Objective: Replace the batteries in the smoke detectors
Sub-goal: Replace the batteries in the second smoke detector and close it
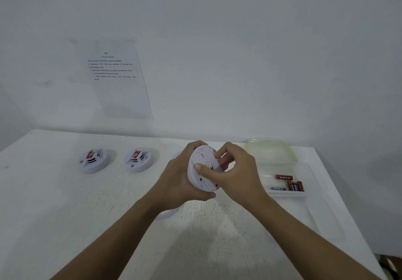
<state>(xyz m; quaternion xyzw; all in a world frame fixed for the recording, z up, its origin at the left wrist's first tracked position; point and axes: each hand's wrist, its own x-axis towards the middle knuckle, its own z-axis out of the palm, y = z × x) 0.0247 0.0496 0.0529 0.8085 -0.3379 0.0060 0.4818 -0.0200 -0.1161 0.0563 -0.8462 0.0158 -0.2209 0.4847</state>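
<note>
My left hand [179, 178] and right hand [236, 170] grip one round white smoke detector [199, 156] — two more detectors [94, 160] [138, 159] by the worktop's [43, 203] far edge.

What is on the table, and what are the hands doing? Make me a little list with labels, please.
left hand: grips the held smoke detector by its edge
right hand: thumb and fingers curled on the detector's back
other detectors: two, apart, on the table at left
batteries: red ones and one blue, in the clear tray
wall: printed paper sheet
</note>
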